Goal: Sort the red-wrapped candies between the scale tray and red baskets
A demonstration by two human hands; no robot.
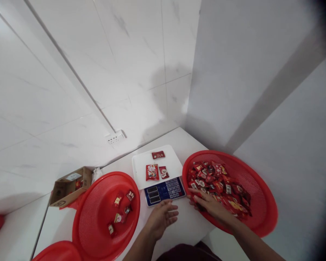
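Observation:
A white-topped scale (141,166) with a blue keypad (165,190) stands on the white table, with three red snack packets (152,172) on its platform. My left hand (161,216) hovers open just in front of the keypad, fingers stretched, holding nothing. My right hand (208,204) lies flat, fingers spread, on the pile of red packets (220,183) in the red basket on the right (266,203). A second red basket on the left (97,217) holds several packets (121,210).
A small open cardboard box (66,188) lies tilted behind the left basket. Part of another red basket (58,252) shows at the bottom left. White tiled walls meet in a corner behind the scale, with a wall socket (114,137).

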